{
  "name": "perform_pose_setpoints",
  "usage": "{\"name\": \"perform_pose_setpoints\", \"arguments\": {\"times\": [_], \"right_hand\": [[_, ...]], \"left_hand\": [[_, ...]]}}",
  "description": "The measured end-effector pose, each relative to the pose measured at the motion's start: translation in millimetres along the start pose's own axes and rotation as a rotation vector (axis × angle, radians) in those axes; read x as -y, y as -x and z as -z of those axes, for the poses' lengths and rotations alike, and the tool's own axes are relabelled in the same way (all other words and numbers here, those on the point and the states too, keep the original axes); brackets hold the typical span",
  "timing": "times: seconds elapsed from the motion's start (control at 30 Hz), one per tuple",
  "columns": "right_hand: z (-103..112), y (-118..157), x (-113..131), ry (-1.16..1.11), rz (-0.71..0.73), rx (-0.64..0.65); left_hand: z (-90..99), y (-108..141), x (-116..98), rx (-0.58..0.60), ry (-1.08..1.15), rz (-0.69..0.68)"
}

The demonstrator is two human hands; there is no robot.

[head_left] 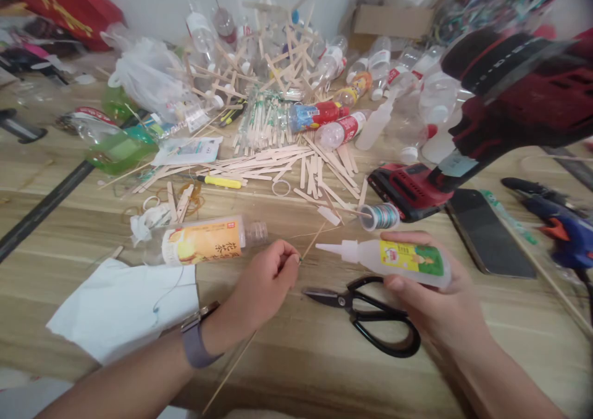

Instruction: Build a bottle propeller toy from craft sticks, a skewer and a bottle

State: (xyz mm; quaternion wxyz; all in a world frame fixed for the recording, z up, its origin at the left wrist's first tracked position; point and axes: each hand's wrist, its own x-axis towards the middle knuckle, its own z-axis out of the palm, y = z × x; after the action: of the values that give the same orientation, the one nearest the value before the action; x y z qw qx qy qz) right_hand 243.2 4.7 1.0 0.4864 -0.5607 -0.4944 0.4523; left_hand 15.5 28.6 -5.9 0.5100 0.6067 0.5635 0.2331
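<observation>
Pinched between the thumb and fingers of my left hand (273,280) is a thin wooden stick (229,374), which runs from the lower left up past my fingertips. A bit of dark thread shows on it at my fingertips. My right hand (442,301) grips a glue bottle (407,261) with a yellow and green label, lying sideways with its white nozzle pointing at the stick. The nozzle tip is a little apart from the stick. Black-handled scissors (365,311) lie on the table below the bottle. A spool of multicoloured thread (380,216) stands just behind the bottle.
A clear bottle with an orange label (204,243) lies left, beside a white paper (125,311). Right are a red drill (486,110), a phone (491,233) and a blue glue gun (556,221). Behind lie craft sticks (259,162), a yellow-handled tool (222,182) and several plastic bottles.
</observation>
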Motion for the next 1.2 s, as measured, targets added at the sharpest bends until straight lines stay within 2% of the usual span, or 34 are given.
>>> {"name": "perform_pose_setpoints", "arguments": {"times": [0.1, 0.23, 0.3, 0.4, 0.5, 0.67, 0.77, 0.87, 0.97, 1.07, 1.2], "right_hand": [[-0.2, 1.7, -0.5, 0.083, 0.071, 0.037], [-3.9, 0.0, 4.6, 0.238, 0.323, 0.002], [-6.9, 1.1, 7.6, 0.249, 0.393, 0.025], [-12.9, 8.2, 9.9, 0.179, 0.288, 0.074], [-20.7, 17.5, 11.4, 0.055, 0.123, 0.010], [-32.5, 24.6, 16.6, -0.050, -0.007, -0.049], [-31.1, 23.5, 15.3, -0.030, -0.058, -0.056], [-21.0, 18.2, 9.9, 0.072, -0.005, 0.048], [-10.8, 11.7, 5.9, 0.228, 0.157, 0.192], [-9.2, 9.4, 5.9, 0.314, 0.240, 0.195], [-13.8, 12.6, 7.7, 0.303, 0.251, 0.196]], "left_hand": [[-1.6, -0.5, 1.8, -0.007, 0.006, -0.006], [-3.5, 0.9, 3.1, -0.014, -0.011, -0.015], [-4.2, 2.3, 3.8, 0.002, -0.014, -0.021], [-4.7, 4.1, 4.6, 0.037, -0.001, -0.031], [-4.8, 4.7, 4.7, 0.050, 0.006, -0.027], [-4.8, 4.7, 4.6, 0.042, 0.022, -0.013], [-4.7, 4.4, 5.1, 0.043, 0.025, -0.004], [-4.7, 3.6, 5.7, 0.045, 0.031, -0.003], [-5.1, 2.9, 6.3, 0.044, 0.041, 0.008], [-5.3, 2.6, 6.1, 0.051, 0.045, 0.017], [-5.0, 2.7, 3.8, 0.044, 0.034, -0.004]]}}
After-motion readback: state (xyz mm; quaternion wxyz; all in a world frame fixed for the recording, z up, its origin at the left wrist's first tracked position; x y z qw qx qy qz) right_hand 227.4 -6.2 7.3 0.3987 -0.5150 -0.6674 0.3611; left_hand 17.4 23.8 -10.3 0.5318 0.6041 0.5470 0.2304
